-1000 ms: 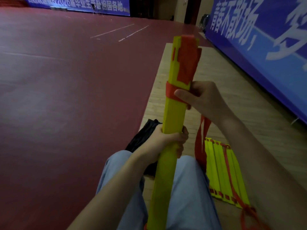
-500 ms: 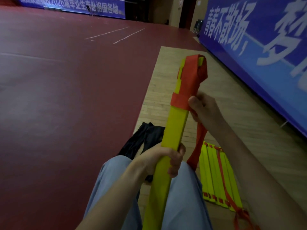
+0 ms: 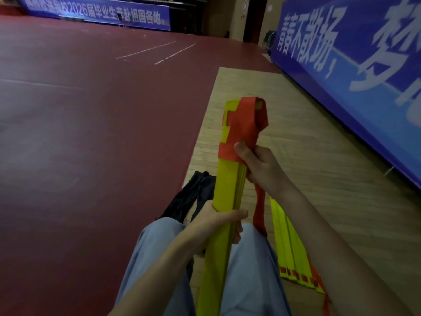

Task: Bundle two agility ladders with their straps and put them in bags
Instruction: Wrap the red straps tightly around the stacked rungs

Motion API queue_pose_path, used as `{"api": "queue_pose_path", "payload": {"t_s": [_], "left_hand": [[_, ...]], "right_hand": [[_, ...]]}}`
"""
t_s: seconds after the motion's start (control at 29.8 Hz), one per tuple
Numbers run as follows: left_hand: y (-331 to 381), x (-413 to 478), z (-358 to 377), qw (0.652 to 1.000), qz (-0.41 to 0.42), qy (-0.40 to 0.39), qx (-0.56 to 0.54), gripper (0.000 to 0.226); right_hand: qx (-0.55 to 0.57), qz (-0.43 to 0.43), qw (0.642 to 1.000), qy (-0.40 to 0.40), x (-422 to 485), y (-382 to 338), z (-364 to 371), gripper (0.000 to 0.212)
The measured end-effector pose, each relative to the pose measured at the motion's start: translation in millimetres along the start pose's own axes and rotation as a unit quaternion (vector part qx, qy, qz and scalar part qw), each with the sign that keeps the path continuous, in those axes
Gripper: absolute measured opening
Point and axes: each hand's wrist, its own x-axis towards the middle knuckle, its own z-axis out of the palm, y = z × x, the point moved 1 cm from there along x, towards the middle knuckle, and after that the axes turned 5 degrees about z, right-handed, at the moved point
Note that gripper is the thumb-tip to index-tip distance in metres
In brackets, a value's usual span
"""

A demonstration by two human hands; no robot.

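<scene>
On the left, dark red sports floor (image 3: 79, 133) with a few white lines. Far left, on the back wall, a long blue banner (image 3: 98, 13) with white Chinese writing; only "2026" readable with certainty. Nearer, beside the knee, a black bag (image 3: 193, 195) lying crumpled on the floor, probably kept within reach for the finished bundle. Next, the left hand (image 3: 216, 224), grip wrapped round the lower half of the first agility ladder (image 3: 227, 185), a stack of yellow rungs held upright over the lap. Held low, most likely to keep the rungs together and steady during the wrapping of the top. At the top end, the orange strap (image 3: 247, 124), wound round and over the rungs. Just under that wrap, the right hand (image 3: 262, 169), thumb pressing the strap against the stack, fingers curled round the loose tail hanging down, seemingly to keep tension. Further right, the second ladder (image 3: 289, 245), lying folded on the wooden floor (image 3: 319, 156), apparently not yet bound. Far right, a large blue banner (image 3: 341, 76) with big white Chinese characters, too blurred to read safely.
</scene>
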Motion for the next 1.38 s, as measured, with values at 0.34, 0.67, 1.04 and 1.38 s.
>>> {"api": "queue_pose_path", "payload": {"t_s": [0.34,0.67,1.04,1.38], "left_hand": [[-6.6,5.0,-6.8,0.997,-0.001,-0.073,-0.003,0.034],[149.4,59.7,-8.5,0.962,0.241,0.082,0.096,0.045],[146.0,64.9,-7.4,0.964,0.252,0.036,0.072,0.012],[135.9,67.8,0.8,0.943,0.274,0.189,0.010,0.026]], "right_hand": [[-0.002,0.020,1.000,0.008,-1.6,-1.1,11.1,0.036],[0.034,0.058,0.997,-0.035,-6.0,-6.4,21.3,0.030],[0.088,0.095,0.986,-0.101,-12.3,-11.5,23.4,0.035],[0.128,0.091,0.982,-0.101,-13.4,-3.3,22.5,0.033]]}}
